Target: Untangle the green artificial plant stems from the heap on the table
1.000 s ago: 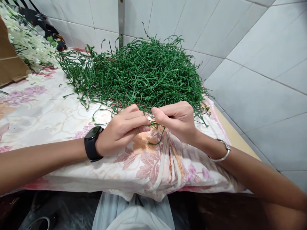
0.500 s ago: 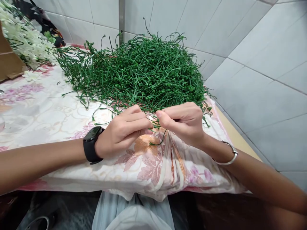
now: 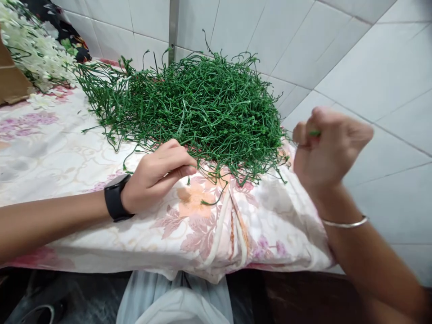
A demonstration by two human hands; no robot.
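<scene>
A tangled heap of thin green artificial flower stems lies on the flowered tablecloth. At its near edge my left hand is closed in a pinch, thumb against forefinger. A small green tip shows just below these fingertips; whether they hold it I cannot tell. My right hand is raised to the right of the heap, blurred and closed in a fist. A bit of green stem shows between its fingers. One loose curved stem rests on the cloth between the hands, in front of the heap.
White artificial flowers are piled at the far left beside a brown cardboard piece. Tiled walls close off the back and right. The cloth is bunched into folds at the near edge, above my lap.
My right hand has pulled away from the left, up and to the right, carrying a bit of green stem. My left hand has shifted slightly left, still pinched.
</scene>
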